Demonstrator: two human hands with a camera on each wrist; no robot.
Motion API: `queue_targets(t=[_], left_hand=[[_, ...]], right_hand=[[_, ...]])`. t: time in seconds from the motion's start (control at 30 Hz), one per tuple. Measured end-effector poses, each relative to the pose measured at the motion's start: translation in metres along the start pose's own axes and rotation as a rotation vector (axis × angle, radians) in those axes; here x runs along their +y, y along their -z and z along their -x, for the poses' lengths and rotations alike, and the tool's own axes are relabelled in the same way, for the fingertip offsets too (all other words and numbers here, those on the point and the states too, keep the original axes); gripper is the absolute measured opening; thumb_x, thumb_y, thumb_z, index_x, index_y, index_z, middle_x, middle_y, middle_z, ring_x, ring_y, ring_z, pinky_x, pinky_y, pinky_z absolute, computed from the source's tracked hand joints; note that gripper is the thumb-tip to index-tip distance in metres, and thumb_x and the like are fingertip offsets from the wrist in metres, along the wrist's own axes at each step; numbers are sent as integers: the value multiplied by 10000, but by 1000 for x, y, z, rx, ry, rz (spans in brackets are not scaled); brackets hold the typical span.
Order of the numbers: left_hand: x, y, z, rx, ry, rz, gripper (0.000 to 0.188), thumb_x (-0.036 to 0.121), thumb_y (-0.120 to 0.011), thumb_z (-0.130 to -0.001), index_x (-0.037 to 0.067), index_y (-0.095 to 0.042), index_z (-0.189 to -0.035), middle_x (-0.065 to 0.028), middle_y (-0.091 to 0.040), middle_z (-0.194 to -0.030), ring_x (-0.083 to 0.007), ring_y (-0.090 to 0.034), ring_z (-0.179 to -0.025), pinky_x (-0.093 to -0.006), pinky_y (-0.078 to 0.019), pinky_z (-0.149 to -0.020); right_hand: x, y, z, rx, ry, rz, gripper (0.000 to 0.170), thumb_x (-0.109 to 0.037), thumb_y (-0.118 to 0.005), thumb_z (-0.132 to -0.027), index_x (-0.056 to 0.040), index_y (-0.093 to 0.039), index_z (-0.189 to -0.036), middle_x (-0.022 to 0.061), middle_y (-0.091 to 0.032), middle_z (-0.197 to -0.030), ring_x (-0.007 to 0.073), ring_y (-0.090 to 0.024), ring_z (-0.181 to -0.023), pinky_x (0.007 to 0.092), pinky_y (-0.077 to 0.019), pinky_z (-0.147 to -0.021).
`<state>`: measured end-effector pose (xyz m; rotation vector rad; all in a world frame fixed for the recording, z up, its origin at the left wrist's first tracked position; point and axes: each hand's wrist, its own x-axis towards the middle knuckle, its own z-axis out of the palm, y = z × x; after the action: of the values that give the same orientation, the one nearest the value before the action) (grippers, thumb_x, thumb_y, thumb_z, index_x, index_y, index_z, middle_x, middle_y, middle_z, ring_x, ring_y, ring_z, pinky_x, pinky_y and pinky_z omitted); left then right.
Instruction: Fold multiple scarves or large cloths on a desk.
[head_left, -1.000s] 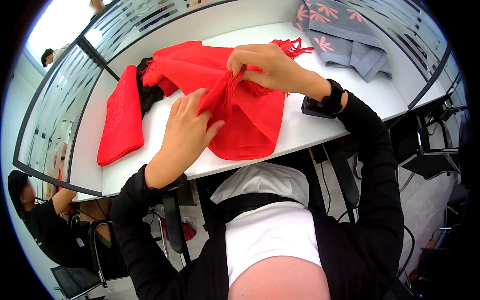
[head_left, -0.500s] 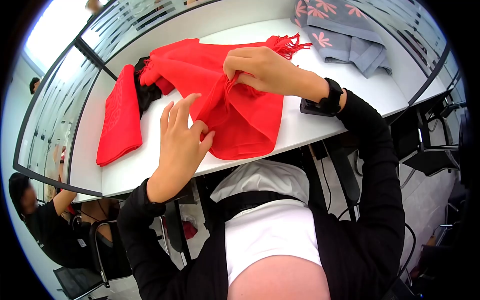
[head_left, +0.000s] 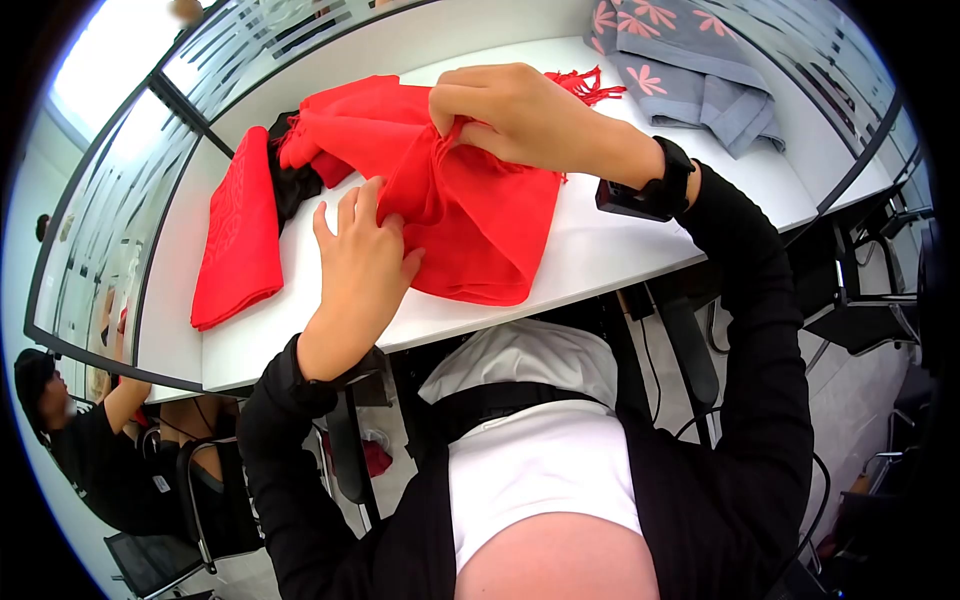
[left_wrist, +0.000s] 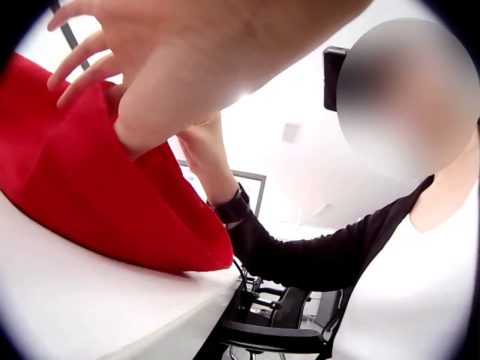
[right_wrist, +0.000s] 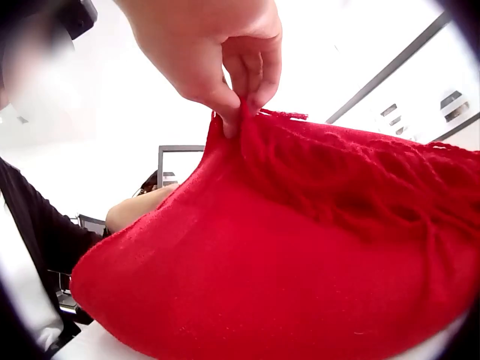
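Observation:
A red fringed scarf (head_left: 480, 230) lies bunched over the white table in the head view, its near part lifted into a fold. My right hand (head_left: 520, 115) pinches a gathered edge of it between thumb and fingertips. In the right wrist view, the cloth (right_wrist: 225, 247) hangs from that pinch, with fringe strands to one side. At the scarf's left edge, my left hand (head_left: 362, 265) holds the cloth between thumb and index finger, the other fingers spread. The left wrist view shows the red cloth (left_wrist: 120, 202) rising to the left thumb, which covers part of it.
A folded red cloth (head_left: 240, 230) lies at the table's left, beside a black cloth (head_left: 292, 180). At the back right sits a grey cloth with pink flowers (head_left: 690, 70). A black device (head_left: 630, 203) is under my right wrist. Low partitions edge the white table (head_left: 590, 260).
My right hand has moved left and a little away from me, drawing the scarf's fold with it. The left hand's fingers spread out from the cloth, then came back near it.

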<state>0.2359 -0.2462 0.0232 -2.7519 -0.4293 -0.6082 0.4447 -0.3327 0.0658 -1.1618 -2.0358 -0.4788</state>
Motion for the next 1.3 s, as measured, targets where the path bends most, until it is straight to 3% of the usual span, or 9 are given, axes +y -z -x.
queue_targets(t=[0.23, 0.43, 0.6, 0.7, 0.83, 0.9, 0.93, 1.13, 1.3], left_hand=[[9, 9, 3, 120, 17, 77, 246, 175, -707, -665, 11, -604, -816, -137, -427, -1177, -276, -407, -1109, -461, -292, -952], [1, -8, 5, -53, 31, 98, 209, 127, -682, -677, -11, -585, -801, -143, -425, -1165, -287, -419, -1092, -472, -285, -949], [4, -23, 18, 357, -198, -143, 95, -6, -598, -678, -43, -569, -760, -114, -475, -1131, -252, -457, -1032, -401, -358, -916], [5, -30, 29, 366, -359, -148, 207, -44, -566, -615, -67, -551, -820, -88, -513, -1079, -220, -486, -982, -318, -420, -860], [5, 11, 21, 90, -635, -243, 315, -37, -542, -589, -70, -535, -902, -90, -510, -1032, -199, -506, -894, -289, -447, -791], [4, -2, 22, 139, -506, -18, 295, -35, -544, -600, -67, -544, -893, -97, -509, -1000, -184, -507, -853, -271, -453, -759], [2, -5, 23, 114, -469, -35, 210, -34, -546, -633, -57, -546, -842, -99, -500, -918, -184, -518, -779, -280, -477, -642], [-6, -18, 30, -212, -102, 30, 146, -31, -528, -704, -8, -433, -813, -140, -482, -818, -289, -561, -622, -369, -471, -492], [-1, 6, 23, -206, 212, 555, 124, -4, -466, -793, -40, -380, -875, -261, -491, -727, -421, -517, -643, -429, -428, -556]], right_hand=[[-2, 0, 2, 29, 4, 13, 126, 16, -563, -700, -41, -475, -769, 80, -555, -736, 262, -549, -678, 337, -444, -591], [-3, -6, 4, -1, 36, 116, 119, 3, -548, -713, -41, -457, -775, 77, -526, -723, 254, -544, -679, 344, -441, -571], [-4, -7, 6, -27, 61, 192, 119, -19, -550, -723, -36, -442, -770, 73, -504, -721, 240, -543, -675, 347, -438, -536], [-5, -9, 7, -43, 66, 198, 120, -6, -552, -712, -36, -448, -764, 69, -506, -723, 236, -541, -669, 335, -441, -539], [-10, -10, 8, -85, 47, 205, 137, 21, -561, -688, -41, -464, -761, 59, -509, -729, 224, -532, -661, 310, -441, -543], [-12, -12, 8, -105, 54, 208, 138, 17, -563, -690, -41, -463, -764, 56, -505, -735, 219, -528, -663, 304, -437, -533], [-12, -13, 9, -103, 65, 212, 138, 16, -563, -691, -41, -462, -766, 55, -501, -737, 217, -525, -664, 302, -434, -528], [-14, -19, 11, -159, 97, 246, 141, 20, -555, -693, -39, -450, -767, 56, -474, -732, 207, -512, -666, 296, -429, -518], [-12, -21, 11, -146, 90, 234, 138, 22, -547, -693, -37, -440, -758, 63, -485, -716, 213, -519, -656, 300, -429, -521]])
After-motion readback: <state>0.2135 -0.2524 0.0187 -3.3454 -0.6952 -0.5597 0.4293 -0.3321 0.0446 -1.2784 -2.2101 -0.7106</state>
